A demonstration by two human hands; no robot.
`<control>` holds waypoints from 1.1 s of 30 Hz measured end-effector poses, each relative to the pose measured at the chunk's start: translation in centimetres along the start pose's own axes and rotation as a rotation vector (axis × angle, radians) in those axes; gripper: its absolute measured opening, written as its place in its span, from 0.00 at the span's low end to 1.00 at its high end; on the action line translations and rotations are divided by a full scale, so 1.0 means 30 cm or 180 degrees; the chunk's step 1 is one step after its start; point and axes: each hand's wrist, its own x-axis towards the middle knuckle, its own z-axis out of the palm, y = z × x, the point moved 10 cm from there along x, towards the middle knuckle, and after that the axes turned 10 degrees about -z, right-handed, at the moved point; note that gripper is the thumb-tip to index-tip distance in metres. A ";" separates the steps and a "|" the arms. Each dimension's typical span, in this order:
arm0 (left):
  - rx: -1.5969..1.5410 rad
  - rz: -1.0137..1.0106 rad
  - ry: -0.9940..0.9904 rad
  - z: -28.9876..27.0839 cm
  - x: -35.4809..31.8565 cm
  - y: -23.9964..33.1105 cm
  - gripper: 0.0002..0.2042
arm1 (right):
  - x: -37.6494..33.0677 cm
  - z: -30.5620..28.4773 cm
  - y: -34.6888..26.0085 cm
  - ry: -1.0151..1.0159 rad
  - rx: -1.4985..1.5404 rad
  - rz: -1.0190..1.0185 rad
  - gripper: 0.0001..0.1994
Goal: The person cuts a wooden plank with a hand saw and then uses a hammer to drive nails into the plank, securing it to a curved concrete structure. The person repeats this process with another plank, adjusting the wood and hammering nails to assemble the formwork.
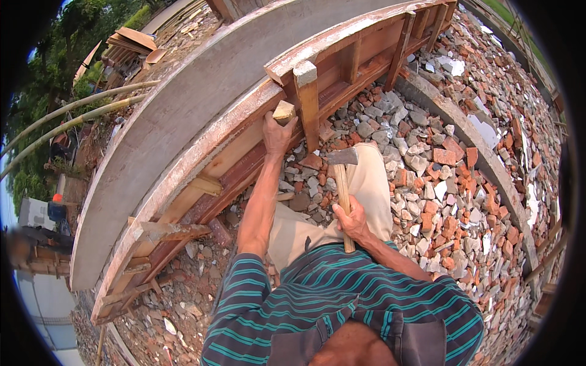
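My left hand (278, 133) reaches forward and is closed around a short wooden block (284, 111), whose sawn end faces up. It holds the block against the wooden formwork panel (210, 155), near the joint between two panels. Just right of it an upright wooden post (307, 100) stands at that joint. In my right hand (352, 221) is the wooden handle of a hatchet (343, 157), held upright above my lap with its dark metal head at the top. The hatchet does not touch the formwork.
Behind the formwork curves a concrete beam (140, 140). Broken bricks and stones (427, 189) cover the ground around my legs, with a low concrete kerb (476, 140) crossing them at right. Long bamboo poles (79, 113) and stacked boards (131, 41) lie at far left.
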 end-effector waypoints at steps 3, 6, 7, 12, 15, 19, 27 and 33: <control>0.0400 -0.0452 0.0169 -0.016 -0.021 0.022 0.28 | -0.006 0.017 -0.021 -0.0035 -0.0099 -0.0028 0.12; 0.0536 -0.0799 0.0307 -0.015 -0.066 0.046 0.28 | -0.007 0.020 -0.023 -0.0127 -0.0145 -0.0034 0.14; 0.0533 -0.0853 0.0283 -0.010 -0.077 0.036 0.28 | -0.007 0.018 -0.023 -0.0115 -0.0153 -0.0032 0.14; 0.0153 -0.0861 0.0522 -0.041 -0.130 -0.059 0.28 | 0.000 0.019 -0.043 -0.0214 -0.0596 -0.0311 0.15; -0.0291 -0.0911 0.0576 -0.068 -0.115 -0.067 0.27 | 0.003 0.023 -0.046 -0.0294 -0.0704 -0.0165 0.15; -0.0646 -0.0924 0.0807 -0.117 -0.130 -0.083 0.25 | 0.016 0.031 -0.049 -0.0289 -0.0649 -0.0344 0.14; -0.0941 -0.0880 0.1137 -0.111 -0.148 -0.086 0.24 | 0.035 0.038 -0.008 -0.0321 -0.0637 -0.0348 0.14; -0.1377 -0.1277 0.0942 -0.069 -0.148 -0.133 0.19 | 0.074 0.068 -0.111 -0.0687 -0.1307 -0.0853 0.17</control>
